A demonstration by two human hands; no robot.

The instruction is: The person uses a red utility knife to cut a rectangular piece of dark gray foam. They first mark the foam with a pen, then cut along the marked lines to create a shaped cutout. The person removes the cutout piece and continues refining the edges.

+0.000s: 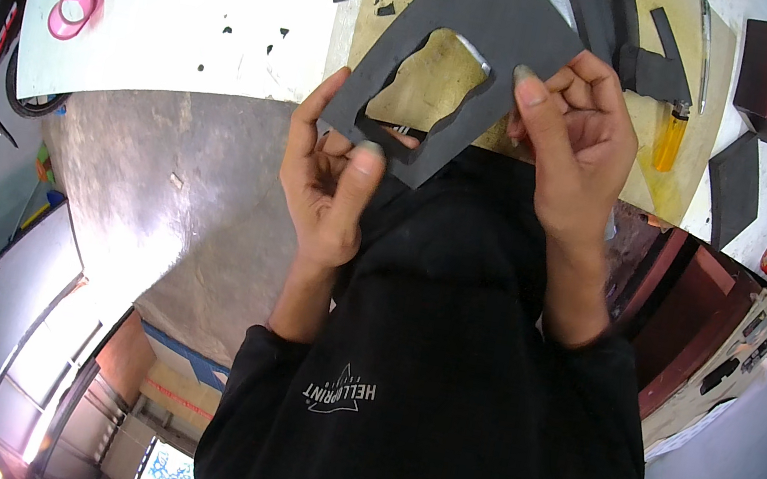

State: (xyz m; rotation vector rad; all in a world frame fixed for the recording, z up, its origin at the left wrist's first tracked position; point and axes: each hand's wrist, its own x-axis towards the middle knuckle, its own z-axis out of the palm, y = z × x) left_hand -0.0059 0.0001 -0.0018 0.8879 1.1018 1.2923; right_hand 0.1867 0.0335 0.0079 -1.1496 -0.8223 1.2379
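Observation:
A dark grey foam sheet (487,13), flat and roughly rectangular, is held tilted above the near edge of the table. A large wavy-edged hole is cut through it, and the yellowish board shows through the opening. My left hand (337,181) pinches the sheet's lower left corner, thumb on the face and fingers behind. At the right edge my right hand (578,135) grips the sheet between thumb and curled fingers. The fingertips behind the sheet are partly hidden.
On the yellowish cutting board (686,189) lie an orange lighter (670,137), dark foam offcuts (657,72) and a thin metal pen-like tool (704,50). A pink tape dispenser (78,1) sits on the white table (152,49) at left. A dark red box (765,82) stands far right.

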